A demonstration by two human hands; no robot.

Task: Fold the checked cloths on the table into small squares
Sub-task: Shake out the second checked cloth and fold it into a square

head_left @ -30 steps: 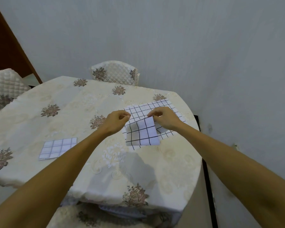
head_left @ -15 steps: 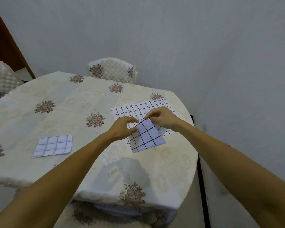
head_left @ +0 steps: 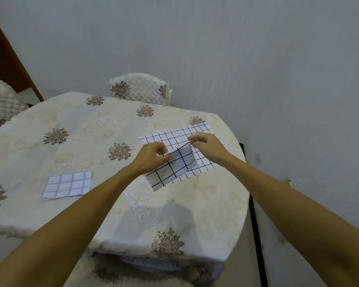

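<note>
The small folded white cloth with a black check point(head_left: 172, 168) is held off the table, tilted, its lower corner hanging toward the near edge. It sits over the near left part of a larger white black-checked cloth point(head_left: 174, 137), which lies spread flat on the far right part of the table.

The left hand point(head_left: 151, 158) grips the folded cloth at its upper left edge, thumb on top and fingers curled underneath. The right hand point(head_left: 207, 148) meets the cloth only at its upper right corner, where thumb and forefinger close in a narrow pinch; the other fingers are loosely curled. The two hands are near each other, with the cloth's top edge running between them. Both forearms reach in from the near side, bare, converging toward the cloth.

A second small folded cloth with a pale grey check point(head_left: 67, 183) lies flat on the left, well apart from the hands.

The table point(head_left: 81, 137) carries a cream cover with brown flower motifs. A quilted cream chair point(head_left: 139, 89) stands at the far side, another point(head_left: 2, 102) at the far left.
</note>
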